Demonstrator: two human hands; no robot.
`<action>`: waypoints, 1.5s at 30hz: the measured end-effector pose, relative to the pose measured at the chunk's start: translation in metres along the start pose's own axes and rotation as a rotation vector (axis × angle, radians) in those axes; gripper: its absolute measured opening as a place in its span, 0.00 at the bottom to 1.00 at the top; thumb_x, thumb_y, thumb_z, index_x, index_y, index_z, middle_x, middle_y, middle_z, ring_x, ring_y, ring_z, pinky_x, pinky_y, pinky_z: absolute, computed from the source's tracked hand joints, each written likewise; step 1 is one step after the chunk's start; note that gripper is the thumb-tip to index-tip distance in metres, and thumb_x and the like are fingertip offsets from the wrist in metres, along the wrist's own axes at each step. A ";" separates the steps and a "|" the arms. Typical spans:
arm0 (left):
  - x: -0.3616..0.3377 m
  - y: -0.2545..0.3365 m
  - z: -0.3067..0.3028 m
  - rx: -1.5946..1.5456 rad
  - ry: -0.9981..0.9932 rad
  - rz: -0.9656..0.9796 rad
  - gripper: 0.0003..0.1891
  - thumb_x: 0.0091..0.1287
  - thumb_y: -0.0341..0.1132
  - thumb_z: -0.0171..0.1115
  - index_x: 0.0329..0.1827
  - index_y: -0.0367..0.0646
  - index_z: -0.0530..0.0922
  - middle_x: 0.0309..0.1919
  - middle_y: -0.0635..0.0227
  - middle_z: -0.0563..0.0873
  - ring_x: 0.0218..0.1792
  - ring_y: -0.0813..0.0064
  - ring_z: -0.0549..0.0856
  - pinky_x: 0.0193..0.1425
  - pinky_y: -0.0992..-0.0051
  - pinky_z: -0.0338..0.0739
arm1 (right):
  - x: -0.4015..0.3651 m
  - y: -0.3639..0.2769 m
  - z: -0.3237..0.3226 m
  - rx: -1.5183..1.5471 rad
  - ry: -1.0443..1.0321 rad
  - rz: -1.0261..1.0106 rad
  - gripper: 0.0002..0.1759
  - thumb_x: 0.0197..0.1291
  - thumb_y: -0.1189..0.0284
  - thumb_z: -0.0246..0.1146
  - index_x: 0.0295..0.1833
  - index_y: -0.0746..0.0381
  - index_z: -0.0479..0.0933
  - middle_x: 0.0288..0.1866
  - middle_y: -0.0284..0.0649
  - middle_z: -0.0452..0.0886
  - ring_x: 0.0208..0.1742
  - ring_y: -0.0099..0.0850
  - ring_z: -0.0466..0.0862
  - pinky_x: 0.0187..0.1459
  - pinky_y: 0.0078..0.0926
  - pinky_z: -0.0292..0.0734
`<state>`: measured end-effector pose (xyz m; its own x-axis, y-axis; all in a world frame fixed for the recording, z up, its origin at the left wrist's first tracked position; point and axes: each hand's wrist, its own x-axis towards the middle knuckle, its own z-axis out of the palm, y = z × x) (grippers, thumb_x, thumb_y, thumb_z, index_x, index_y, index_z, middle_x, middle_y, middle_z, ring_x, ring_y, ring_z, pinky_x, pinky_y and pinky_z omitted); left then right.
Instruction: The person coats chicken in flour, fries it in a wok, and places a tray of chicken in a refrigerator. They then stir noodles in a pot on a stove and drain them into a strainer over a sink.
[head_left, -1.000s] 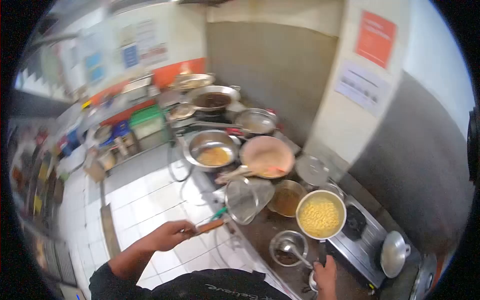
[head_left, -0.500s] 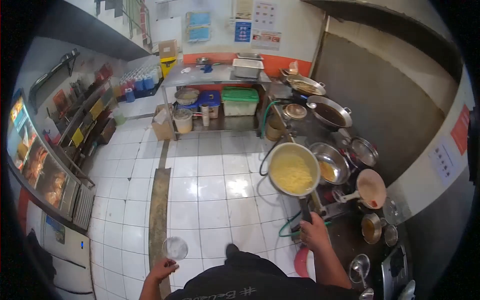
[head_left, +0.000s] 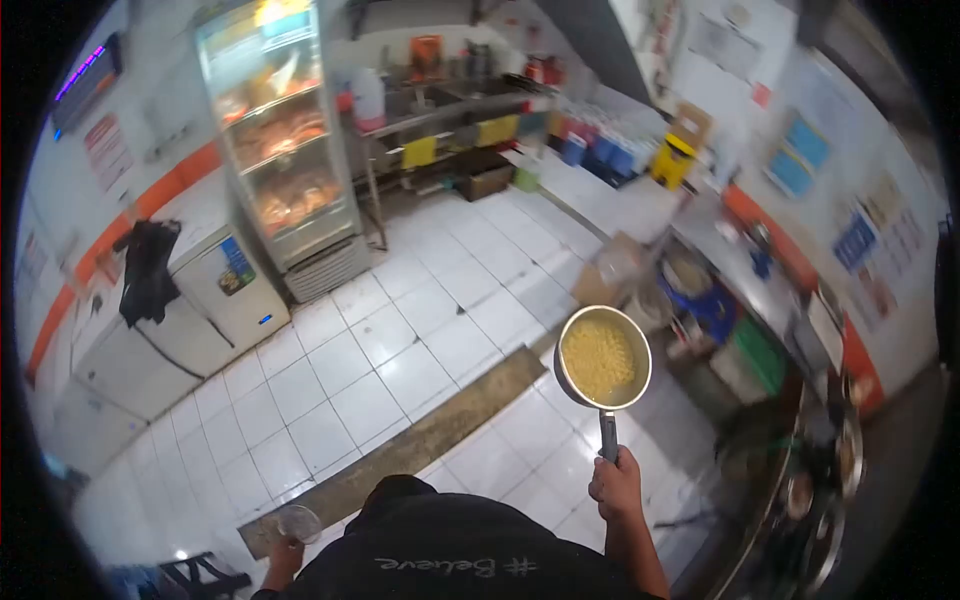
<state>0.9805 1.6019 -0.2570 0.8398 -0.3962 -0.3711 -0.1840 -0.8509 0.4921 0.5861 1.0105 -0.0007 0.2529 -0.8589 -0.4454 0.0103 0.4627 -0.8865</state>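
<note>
My right hand (head_left: 617, 486) grips the dark handle of a small metal saucepan (head_left: 603, 358) full of yellow noodles, held out level over the white tiled floor. Low at my left side, my left hand (head_left: 284, 554) holds a round wire strainer (head_left: 298, 522) by its handle, its mesh bowl close to my dark shirt. Both hands are away from the stove.
A glass-door display fridge (head_left: 280, 150) stands ahead, with a white chest freezer (head_left: 200, 310) to its left. A floor drain strip (head_left: 420, 445) crosses the tiles. Shelving with boxes (head_left: 610, 270) and tubs lines the right, and the stove with pans (head_left: 820, 470) sits at the lower right.
I have turned left, away from the stove, carrying the saucepan and strainer with me; the fridge and freezer have come into view.
</note>
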 end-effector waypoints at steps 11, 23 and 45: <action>0.320 0.191 0.037 0.060 0.146 0.036 0.23 0.57 0.33 0.76 0.47 0.32 0.72 0.38 0.56 0.85 0.36 0.62 0.89 0.35 0.64 0.85 | 0.310 -0.121 0.224 -0.017 -0.137 0.042 0.06 0.64 0.81 0.58 0.43 0.60 0.69 0.23 0.29 0.67 0.14 0.18 0.62 0.13 0.19 0.55; 0.772 0.773 -0.102 -0.561 0.577 0.494 0.10 0.79 0.38 0.50 0.45 0.41 0.74 0.27 0.62 0.79 0.29 0.70 0.80 0.40 0.67 0.77 | 0.582 -0.237 0.355 -0.258 -0.068 0.012 0.06 0.62 0.79 0.61 0.40 0.60 0.70 0.24 0.29 0.68 0.17 0.19 0.66 0.18 0.23 0.59; 1.263 1.248 -0.240 -1.315 0.523 0.678 0.18 0.81 0.49 0.47 0.44 0.44 0.76 0.39 0.73 0.76 0.39 0.78 0.74 0.51 0.75 0.70 | 1.167 -0.521 0.758 -0.456 -0.483 -0.239 0.03 0.70 0.75 0.55 0.46 0.61 0.72 0.25 0.29 0.69 0.17 0.15 0.62 0.17 0.17 0.56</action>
<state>1.9336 0.1227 0.0772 0.9167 -0.1688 0.3620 -0.2635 0.4256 0.8657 1.6094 -0.0661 0.0367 0.6963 -0.6831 -0.2202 -0.2610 0.0447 -0.9643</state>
